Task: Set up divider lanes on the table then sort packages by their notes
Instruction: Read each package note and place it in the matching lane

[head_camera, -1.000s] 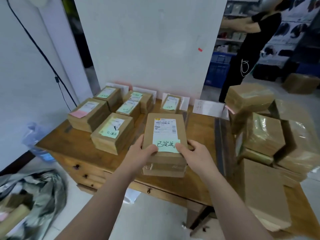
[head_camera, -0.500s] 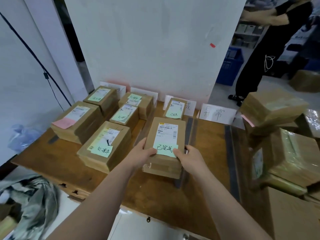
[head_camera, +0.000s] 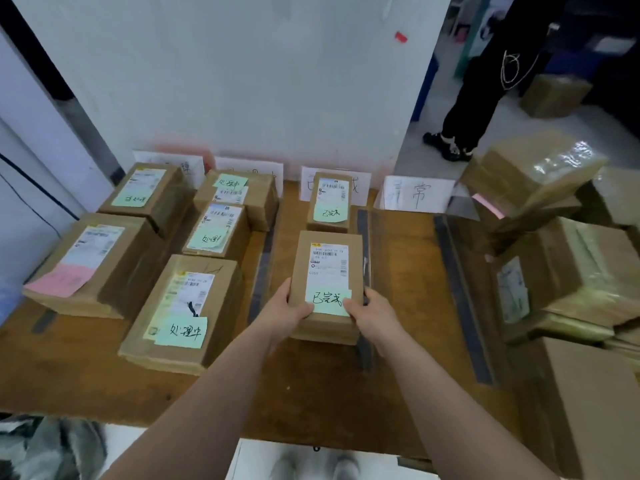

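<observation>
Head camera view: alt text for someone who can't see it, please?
The person's left hand and right hand grip a brown package with a green note over a taped lane on a wooden table. Five labelled packages lie to the left; a pile stands at right.

The left hand [head_camera: 287,311] and right hand [head_camera: 372,315] grip the near corners of a brown package [head_camera: 327,268], thumbs on top beside its green note [head_camera: 329,301]. It is over the wooden table [head_camera: 398,306], just near of a smaller package [head_camera: 329,202]. Five packages lie to the left and a pile [head_camera: 571,271] to the right.
</observation>
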Demonstrator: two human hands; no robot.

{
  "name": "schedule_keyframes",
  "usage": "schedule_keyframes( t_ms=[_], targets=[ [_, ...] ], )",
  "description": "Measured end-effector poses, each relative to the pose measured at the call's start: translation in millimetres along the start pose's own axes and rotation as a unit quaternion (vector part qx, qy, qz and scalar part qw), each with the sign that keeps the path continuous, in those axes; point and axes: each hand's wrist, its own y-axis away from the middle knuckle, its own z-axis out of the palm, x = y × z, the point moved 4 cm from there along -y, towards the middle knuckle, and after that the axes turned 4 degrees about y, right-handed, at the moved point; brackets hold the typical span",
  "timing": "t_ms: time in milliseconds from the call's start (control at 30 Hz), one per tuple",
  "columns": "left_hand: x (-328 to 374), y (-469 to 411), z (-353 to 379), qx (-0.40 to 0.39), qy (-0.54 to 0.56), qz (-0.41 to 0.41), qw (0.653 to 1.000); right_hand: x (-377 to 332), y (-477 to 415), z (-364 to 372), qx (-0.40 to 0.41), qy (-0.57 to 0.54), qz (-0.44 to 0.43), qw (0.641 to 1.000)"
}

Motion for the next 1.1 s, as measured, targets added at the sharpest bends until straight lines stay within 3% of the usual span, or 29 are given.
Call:
schedule_keyframes(
  t_ms=[600, 900, 1100],
  targets=[
    [-12, -38, -2, 0.003, -0.066, 0.011, 0.998, 4, -18, 17, 0.029, 0.016, 0.005, 0.999],
    [37, -15, -10, 0.046, -0.189, 0.161, 0.967, -20, 14, -14, 0.135, 0.098, -0.082, 0.983],
    [64, 18, 3, 0.072, -0.335, 0.268, 0.901, -18, 57, -53, 0.220, 0.194, -0.120, 0.949]
  ],
)
